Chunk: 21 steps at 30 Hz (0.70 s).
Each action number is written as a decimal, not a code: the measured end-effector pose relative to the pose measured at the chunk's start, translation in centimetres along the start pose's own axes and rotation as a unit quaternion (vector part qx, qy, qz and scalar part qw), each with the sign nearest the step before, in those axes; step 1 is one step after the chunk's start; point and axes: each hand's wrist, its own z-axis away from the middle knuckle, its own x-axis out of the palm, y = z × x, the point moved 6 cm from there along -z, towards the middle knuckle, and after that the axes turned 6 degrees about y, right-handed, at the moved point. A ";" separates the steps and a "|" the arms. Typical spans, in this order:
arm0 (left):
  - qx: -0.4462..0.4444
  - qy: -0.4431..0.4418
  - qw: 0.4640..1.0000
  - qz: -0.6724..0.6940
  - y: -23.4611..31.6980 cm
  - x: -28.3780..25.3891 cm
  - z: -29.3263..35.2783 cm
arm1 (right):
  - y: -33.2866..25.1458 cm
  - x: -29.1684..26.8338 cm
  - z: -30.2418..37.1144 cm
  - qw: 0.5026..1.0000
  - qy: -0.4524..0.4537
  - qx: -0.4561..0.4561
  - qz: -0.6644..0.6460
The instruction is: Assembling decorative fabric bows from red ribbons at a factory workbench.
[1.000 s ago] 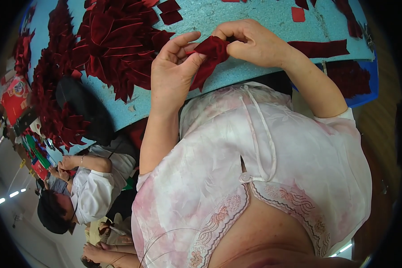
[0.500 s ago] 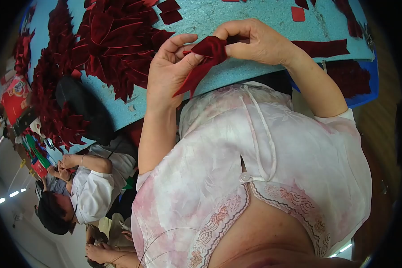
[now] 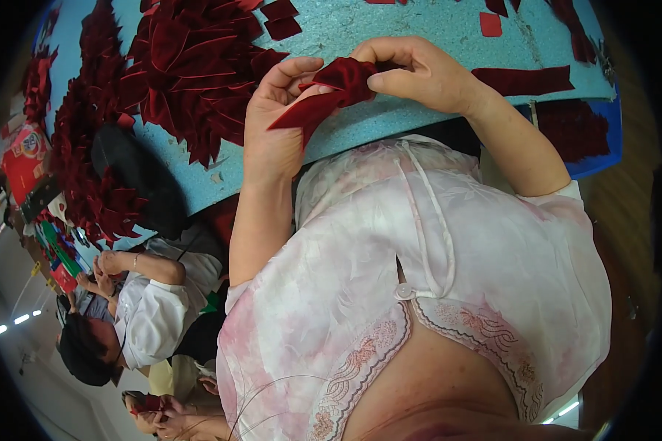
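Note:
A dark red velvet bow (image 3: 342,77) is held between my two hands above the table's near edge. My left hand (image 3: 276,110) grips its left side, with the thumb partly covered by a ribbon tail that lies across it. My right hand (image 3: 412,73) pinches the bow's right side between thumb and bent forefinger. Left of my hands lies a large heap of similar red velvet bows (image 3: 187,81). A flat strip of red velvet ribbon (image 3: 526,79) rests on the table just past my right wrist.
The blue table (image 3: 412,18) carries small red fabric squares (image 3: 490,24) at its far side. A black rounded object (image 3: 140,180) sits by the left edge, near more red bow piles. A blue bin (image 3: 614,132) holds dark red pieces at right. Co-workers (image 3: 151,316) sit at left.
The ribbon tail has swung up and left over my left thumb. My right fingers have shifted slightly on the bow. A co-worker's hands at lower left now hold something red.

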 end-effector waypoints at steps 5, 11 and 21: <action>0.016 0.002 1.000 -0.016 0.5 0.3 0.2 | 0.0 -0.4 -0.2 0.998 -0.021 0.001 0.055; 0.029 0.018 0.999 -0.036 0.8 -0.3 0.3 | 0.0 -0.7 -0.4 0.997 0.026 -0.014 0.074; 0.074 0.041 0.995 -0.047 0.9 0.6 0.7 | 0.3 -0.1 0.0 0.999 0.038 -0.003 -0.025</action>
